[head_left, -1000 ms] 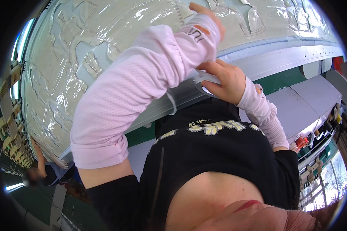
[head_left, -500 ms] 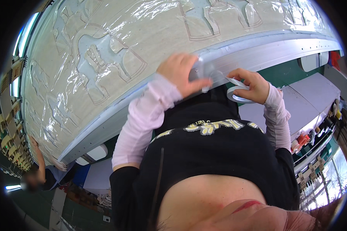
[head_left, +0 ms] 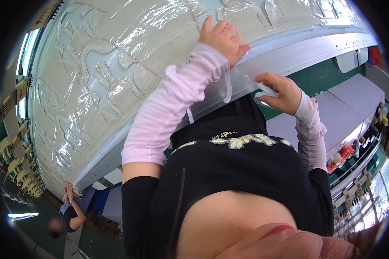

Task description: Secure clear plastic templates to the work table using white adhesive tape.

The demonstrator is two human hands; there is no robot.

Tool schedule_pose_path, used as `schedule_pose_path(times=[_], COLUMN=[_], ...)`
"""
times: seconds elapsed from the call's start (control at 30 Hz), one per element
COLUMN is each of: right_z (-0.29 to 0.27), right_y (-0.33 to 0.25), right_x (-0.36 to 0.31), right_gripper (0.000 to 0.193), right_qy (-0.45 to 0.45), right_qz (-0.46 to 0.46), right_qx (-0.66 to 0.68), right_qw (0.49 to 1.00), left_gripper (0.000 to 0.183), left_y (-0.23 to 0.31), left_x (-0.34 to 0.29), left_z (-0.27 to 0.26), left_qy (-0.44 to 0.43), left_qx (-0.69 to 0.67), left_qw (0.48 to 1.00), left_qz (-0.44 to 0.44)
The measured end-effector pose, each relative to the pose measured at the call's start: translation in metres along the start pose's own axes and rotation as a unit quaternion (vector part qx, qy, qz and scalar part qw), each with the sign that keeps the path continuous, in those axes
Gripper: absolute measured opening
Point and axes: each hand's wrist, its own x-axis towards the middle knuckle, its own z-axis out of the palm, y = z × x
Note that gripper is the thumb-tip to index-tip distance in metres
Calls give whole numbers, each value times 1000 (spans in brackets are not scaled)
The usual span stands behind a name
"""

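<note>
My left hand (head_left: 224,39) reaches over the near edge of a cutting table, fingers spread, touching or just above a sheet of clear plastic film (head_left: 168,52). It seems to hold nothing. My right hand (head_left: 284,93) grips a roll of whitish, see-through tape (head_left: 260,102) beyond the metal rail. A loose length of tape (head_left: 228,88) hangs over the rail between my hands. Another short strip (head_left: 189,116) dangles by my left forearm. Under the film lies beige cloth with cut-out garment shapes (head_left: 103,73).
The metal rail (head_left: 289,58) runs along the table's near side, close to my body. Grey-white panels (head_left: 345,108) stand at the right. Far left, another person (head_left: 75,213) is at the table's edge, with their hands together.
My left hand has moved up and away from the rail onto the film, its fingers spreading. My right hand stays nearly in place with the tape. The other person's hands have come together.
</note>
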Motion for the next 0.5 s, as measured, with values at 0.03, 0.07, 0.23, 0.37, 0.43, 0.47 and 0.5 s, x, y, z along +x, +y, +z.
schedule_pose_path(times=[0.03, 0.07, 0.23, 0.37, 0.43, 0.47, 0.5], right_z=[-4, -7, -32, -65, -82, -92, -102], right_y=[-1, -3, -13, -13, -12, -11, -10], right_x=[0, 0, 11, 39, 60, 72, 84], right_gripper=[44, 45, 47, 49, 51, 53, 54], right_qy=[-2, 1, -27, -101, -140, -184, -232], right_qz=[-3, 6, -73, -106, -137, -126, -99], right_qx=[-3, -2, -71, -115, -143, -151, -126], right_qw=[1000, 1000, 994, 982, 970, 963, 959], left_gripper=[49, 45, 26, 22, 19, 16, 16], left_y=[4, 12, 45, 54, 61, 65, 72], left_x=[-4, -12, -57, -63, -60, -57, -53], left_z=[-7, -15, -33, -30, -28, -26, -24], left_qy=[16, 9, -34, 3, 6, 28, 66], left_qx=[-110, -242, -425, -526, -579, -565, -573], left_qw=[993, 970, 891, 810, 732, 727, 707], left_qz=[28, 36, -153, -258, -358, -389, -409])
